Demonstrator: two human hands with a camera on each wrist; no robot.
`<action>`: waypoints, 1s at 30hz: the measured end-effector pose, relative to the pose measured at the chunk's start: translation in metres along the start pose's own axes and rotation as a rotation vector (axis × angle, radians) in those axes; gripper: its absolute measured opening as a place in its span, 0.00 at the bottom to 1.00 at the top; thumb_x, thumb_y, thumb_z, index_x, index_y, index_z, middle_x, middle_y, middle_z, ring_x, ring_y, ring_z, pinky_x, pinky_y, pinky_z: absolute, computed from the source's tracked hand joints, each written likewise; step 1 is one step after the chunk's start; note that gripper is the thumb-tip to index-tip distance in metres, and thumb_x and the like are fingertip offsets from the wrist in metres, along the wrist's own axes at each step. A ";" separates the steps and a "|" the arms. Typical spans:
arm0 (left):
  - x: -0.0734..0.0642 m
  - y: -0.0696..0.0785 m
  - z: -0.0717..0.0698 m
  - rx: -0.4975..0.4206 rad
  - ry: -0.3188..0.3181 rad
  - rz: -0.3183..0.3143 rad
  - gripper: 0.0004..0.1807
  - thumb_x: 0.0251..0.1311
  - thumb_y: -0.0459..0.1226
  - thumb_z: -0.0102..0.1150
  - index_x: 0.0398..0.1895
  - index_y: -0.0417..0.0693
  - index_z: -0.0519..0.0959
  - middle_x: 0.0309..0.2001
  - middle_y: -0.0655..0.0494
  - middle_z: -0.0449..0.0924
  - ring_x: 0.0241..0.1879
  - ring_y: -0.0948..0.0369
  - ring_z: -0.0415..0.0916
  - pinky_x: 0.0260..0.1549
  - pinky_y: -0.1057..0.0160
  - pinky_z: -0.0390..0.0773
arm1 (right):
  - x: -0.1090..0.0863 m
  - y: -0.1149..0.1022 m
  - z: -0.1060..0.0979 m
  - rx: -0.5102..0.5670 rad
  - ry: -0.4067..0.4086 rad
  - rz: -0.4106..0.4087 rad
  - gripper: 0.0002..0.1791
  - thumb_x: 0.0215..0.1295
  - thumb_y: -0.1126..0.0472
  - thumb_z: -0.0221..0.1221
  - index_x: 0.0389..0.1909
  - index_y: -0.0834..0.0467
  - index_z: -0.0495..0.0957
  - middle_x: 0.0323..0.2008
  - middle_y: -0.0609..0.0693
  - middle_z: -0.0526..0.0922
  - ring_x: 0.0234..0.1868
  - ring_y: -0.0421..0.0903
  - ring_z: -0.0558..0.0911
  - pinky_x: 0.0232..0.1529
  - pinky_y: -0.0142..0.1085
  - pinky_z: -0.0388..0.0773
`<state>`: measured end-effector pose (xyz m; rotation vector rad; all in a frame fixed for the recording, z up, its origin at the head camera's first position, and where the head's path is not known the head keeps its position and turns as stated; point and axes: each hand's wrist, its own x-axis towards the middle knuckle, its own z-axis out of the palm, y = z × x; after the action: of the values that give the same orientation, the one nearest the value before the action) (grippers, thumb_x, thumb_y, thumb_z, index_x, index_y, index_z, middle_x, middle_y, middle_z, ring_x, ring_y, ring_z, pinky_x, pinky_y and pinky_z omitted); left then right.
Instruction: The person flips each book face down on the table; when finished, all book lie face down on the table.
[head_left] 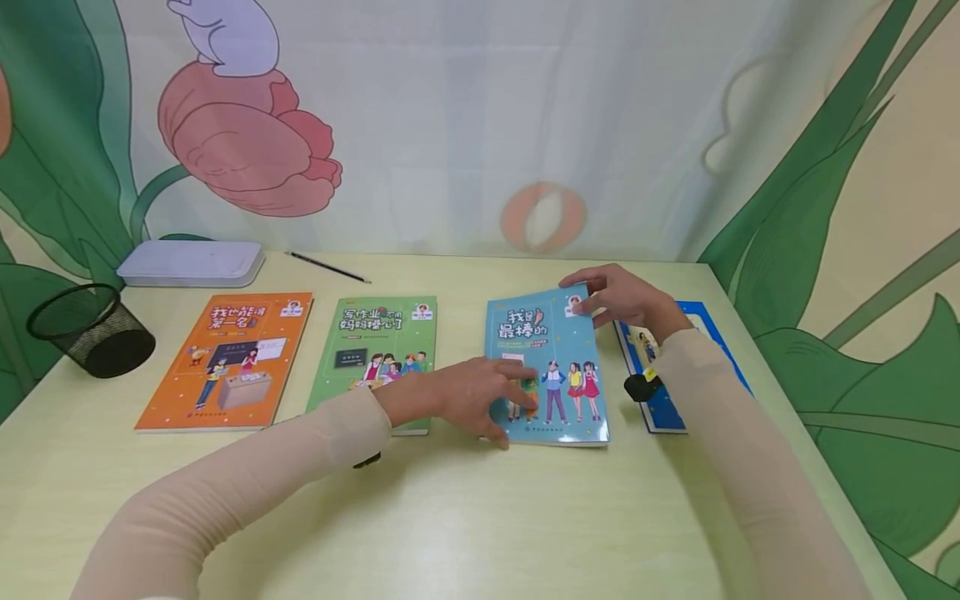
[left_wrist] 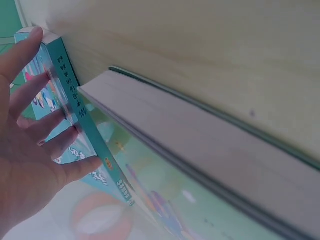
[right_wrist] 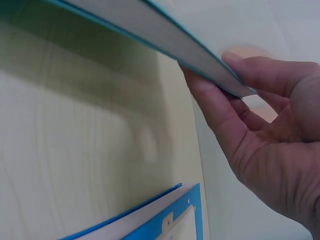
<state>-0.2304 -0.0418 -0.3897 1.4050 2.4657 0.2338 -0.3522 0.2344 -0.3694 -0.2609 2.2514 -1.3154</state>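
Observation:
A light blue book [head_left: 551, 367] with cartoon children on its cover lies between my hands, its right side tipped up a little off the table. My right hand [head_left: 621, 293] pinches its top right corner; in the right wrist view, thumb and fingers [right_wrist: 215, 107] sit on either side of the page block. My left hand [head_left: 480, 393] is spread over the lower left of the cover, its fingers fairly straight along the spine edge in the left wrist view. Left of it lies a green book [head_left: 397, 321], partly hidden by my left arm. A dark blue book [head_left: 693, 317] lies under my right forearm.
An orange book [head_left: 232, 358] lies farther left on the table [head_left: 465, 517]. Beside it, a black mesh cup [head_left: 93, 329] rests tilted on its side. A white pencil case [head_left: 191, 263] and a dark pencil [head_left: 327, 267] lie near the back edge, by a printed curtain [head_left: 420, 142].

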 end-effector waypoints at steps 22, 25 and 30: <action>0.000 0.002 -0.013 0.117 0.218 -0.035 0.29 0.56 0.51 0.72 0.62 0.63 0.79 0.77 0.48 0.59 0.78 0.44 0.50 0.71 0.38 0.61 | -0.021 -0.025 -0.017 0.226 0.114 -0.108 0.27 0.69 0.64 0.61 0.68 0.55 0.70 0.59 0.55 0.76 0.49 0.48 0.85 0.46 0.39 0.86; 0.003 0.004 -0.014 0.127 0.269 -0.037 0.35 0.55 0.52 0.72 0.68 0.63 0.75 0.77 0.48 0.57 0.78 0.45 0.50 0.71 0.39 0.62 | -0.024 -0.032 -0.017 0.224 0.134 -0.146 0.27 0.69 0.63 0.61 0.68 0.57 0.70 0.56 0.52 0.78 0.47 0.46 0.86 0.45 0.38 0.86; 0.011 0.012 -0.015 0.135 0.333 -0.045 0.38 0.56 0.56 0.69 0.72 0.65 0.69 0.77 0.49 0.57 0.77 0.48 0.51 0.71 0.46 0.64 | -0.028 -0.038 -0.016 0.265 0.172 -0.180 0.21 0.69 0.65 0.60 0.62 0.55 0.74 0.51 0.50 0.79 0.45 0.45 0.85 0.43 0.36 0.86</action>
<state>-0.2304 -0.0262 -0.3738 1.4641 2.8262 0.3198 -0.3403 0.2383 -0.3208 -0.2689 2.1989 -1.7725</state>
